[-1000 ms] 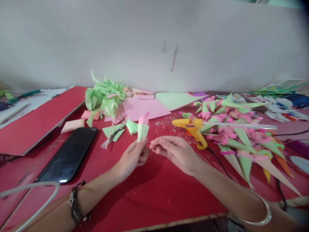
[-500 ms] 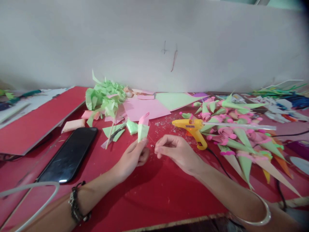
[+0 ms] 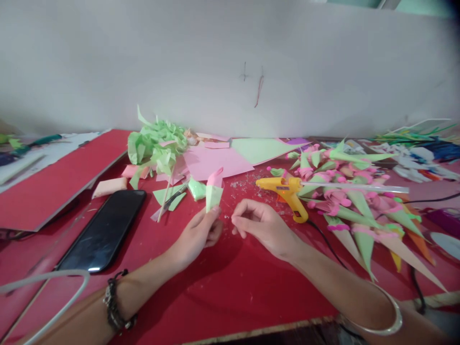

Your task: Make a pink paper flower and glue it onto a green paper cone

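Observation:
My left hand [image 3: 201, 230] is closed round the base of a small paper flower [image 3: 214, 191], a pale green cone with a pink curled tip, held upright. Just to its right, my right hand [image 3: 264, 227] has thumb and forefinger pinched together, apart from the flower. Whether anything fine is between those fingertips is too small to tell. Behind the right hand a yellow glue gun [image 3: 287, 189] lies on its side, a clear glue stick [image 3: 359, 188] reaching out of its back end. A small green wrapped packet [image 3: 196, 189] lies behind the left hand.
Finished paper cone flowers [image 3: 359, 206] are heaped at right. A black phone [image 3: 104, 230] lies at left, near a raised red board [image 3: 64, 179]. Green crepe paper [image 3: 154, 141] and pink paper sheets [image 3: 219, 160] lie at the back. A black cord [image 3: 325, 239] runs from the glue gun.
My right hand has drawn slightly right, widening the gap to the left hand. A thin strand near its fingertips no longer shows. The left hand keeps the paper flower almost still.

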`<state>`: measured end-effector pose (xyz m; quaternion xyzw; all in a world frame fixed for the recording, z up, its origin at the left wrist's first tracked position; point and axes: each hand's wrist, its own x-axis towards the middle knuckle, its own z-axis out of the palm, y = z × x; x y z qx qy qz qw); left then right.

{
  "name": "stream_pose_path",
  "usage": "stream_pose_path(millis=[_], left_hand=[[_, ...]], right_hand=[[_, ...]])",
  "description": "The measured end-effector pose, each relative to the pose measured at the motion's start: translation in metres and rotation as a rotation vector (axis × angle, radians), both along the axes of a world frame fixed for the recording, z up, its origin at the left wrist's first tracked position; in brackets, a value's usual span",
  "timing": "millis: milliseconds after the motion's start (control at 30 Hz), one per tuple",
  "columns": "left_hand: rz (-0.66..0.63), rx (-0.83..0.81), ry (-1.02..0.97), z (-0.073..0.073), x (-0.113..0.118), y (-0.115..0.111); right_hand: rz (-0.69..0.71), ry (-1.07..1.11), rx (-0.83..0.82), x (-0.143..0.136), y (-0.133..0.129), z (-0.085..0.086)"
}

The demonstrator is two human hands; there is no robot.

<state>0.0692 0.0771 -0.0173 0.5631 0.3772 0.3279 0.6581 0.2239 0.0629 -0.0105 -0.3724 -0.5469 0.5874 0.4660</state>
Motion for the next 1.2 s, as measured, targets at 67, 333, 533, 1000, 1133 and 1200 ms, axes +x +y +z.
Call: stream_pose_path(millis=[67, 333, 533, 1000, 1133, 1200], left_hand=[[-0.001, -0.006, -0.003, -0.0005, -0.0003, 0.0002], [-0.013, 0.034, 0.053, 0.0017, -0.0008, -0.0005], [-0.045, 0.065, 0.053, -0.0007, -0.001, -0.0017], [-0.191, 0.015, -0.042, -0.0035, -0.0006, -0.0083], [-0.217, 0.012, -0.054, -0.0039, -0.0011, -0.0082], [-0.224, 0.006, -0.061, -0.0043, -0.0015, -0.008]], right_hand=[[-0.027, -0.001, -0.01, -0.0003, 0.0003, -0.0009], [-0.032, -0.058, 0.035, 0.0008, 0.0009, 0.0006], [-0.256, -0.423, 0.534, 0.002, -0.0051, 0.0018], [-0.254, -0.96, 0.991, 0.0077, -0.0044, 0.0045], [-0.253, -0.929, 1.019, 0.0073, -0.0034, 0.0052], [-0.245, -0.897, 1.027, 0.0076, -0.0031, 0.0051]])
